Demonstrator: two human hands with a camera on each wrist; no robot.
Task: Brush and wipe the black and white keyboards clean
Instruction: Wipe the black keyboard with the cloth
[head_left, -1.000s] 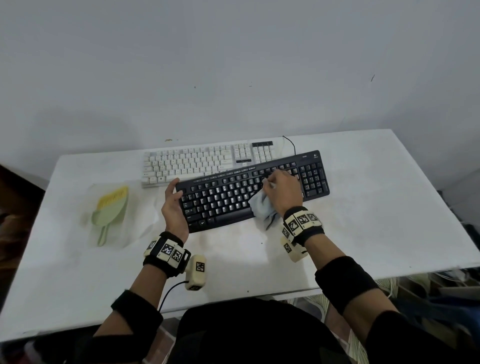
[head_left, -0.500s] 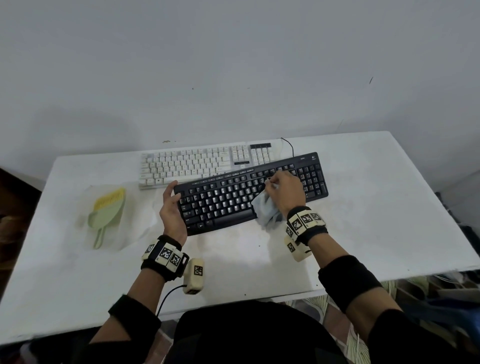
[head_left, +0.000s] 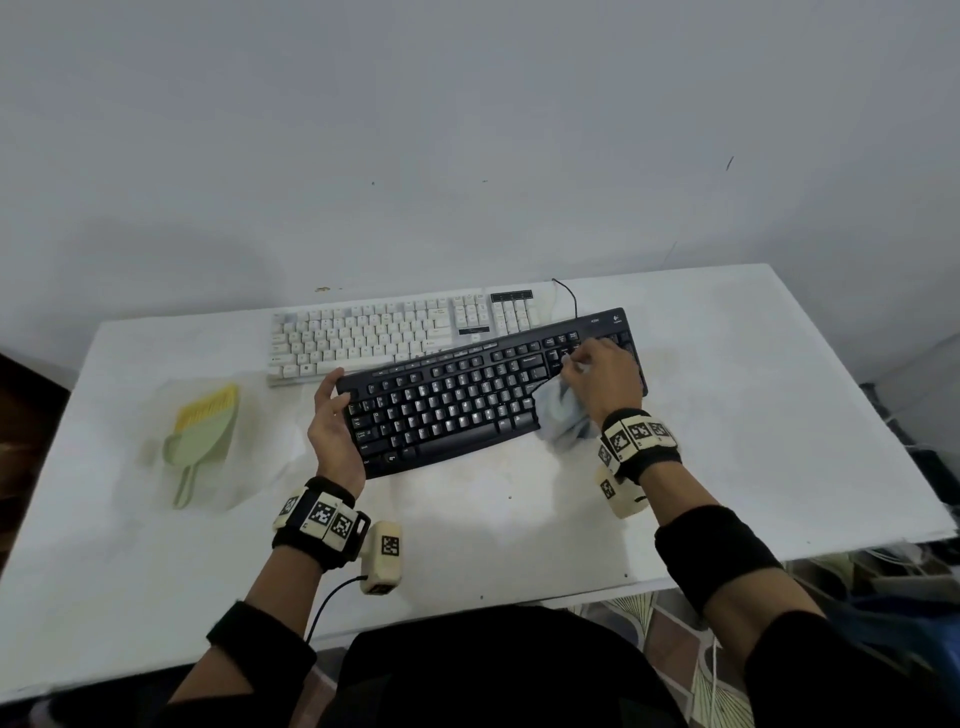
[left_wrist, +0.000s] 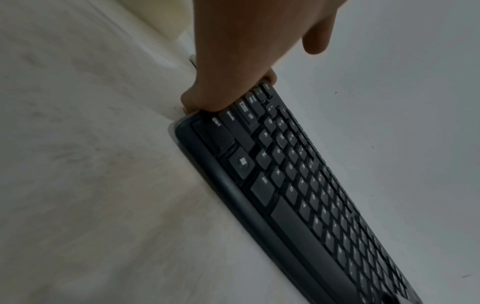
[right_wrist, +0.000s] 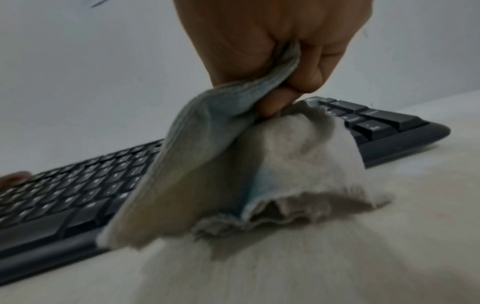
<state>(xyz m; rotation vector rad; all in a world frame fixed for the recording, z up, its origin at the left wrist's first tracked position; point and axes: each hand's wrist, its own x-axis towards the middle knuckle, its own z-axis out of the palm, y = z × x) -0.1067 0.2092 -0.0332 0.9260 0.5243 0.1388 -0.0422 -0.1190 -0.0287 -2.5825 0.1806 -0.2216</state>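
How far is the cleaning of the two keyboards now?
Brushing looks finished: the brush lies aside. In hand: the right hand wipes the black keyboard with a cloth; the left hand steadies it. The white keyboard seems left.

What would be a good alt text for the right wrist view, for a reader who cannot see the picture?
Seen from the wrist, the right hand grips a crumpled pale blue-grey cloth and presses it on the right part of a black keyboard. The keyboard lies on a white table, and the cloth hangs over its front edge. A plain grey wall is behind.
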